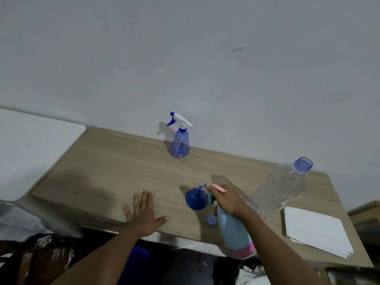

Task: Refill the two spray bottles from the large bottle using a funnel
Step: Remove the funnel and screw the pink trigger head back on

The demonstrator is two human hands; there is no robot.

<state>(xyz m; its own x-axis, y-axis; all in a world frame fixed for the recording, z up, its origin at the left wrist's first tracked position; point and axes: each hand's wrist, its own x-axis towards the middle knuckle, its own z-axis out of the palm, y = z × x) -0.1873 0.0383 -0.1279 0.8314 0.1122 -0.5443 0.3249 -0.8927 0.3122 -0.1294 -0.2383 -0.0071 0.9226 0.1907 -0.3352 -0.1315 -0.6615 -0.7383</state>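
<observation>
A clear blue spray bottle with a white and blue trigger head stands at the back of the wooden table, near the wall. A light blue and pink spray bottle stands at the table's front edge, and my right hand grips its neck and pink trigger head. The blue funnel lies on the table just left of that bottle. The large clear bottle stands uncapped to the right. Its small blue cap lies near the front edge. My left hand rests flat on the table, fingers spread.
A stack of white paper lies at the table's right front corner. A white surface adjoins the table on the left. The grey wall runs directly behind the table. Dark clutter sits below the front edge.
</observation>
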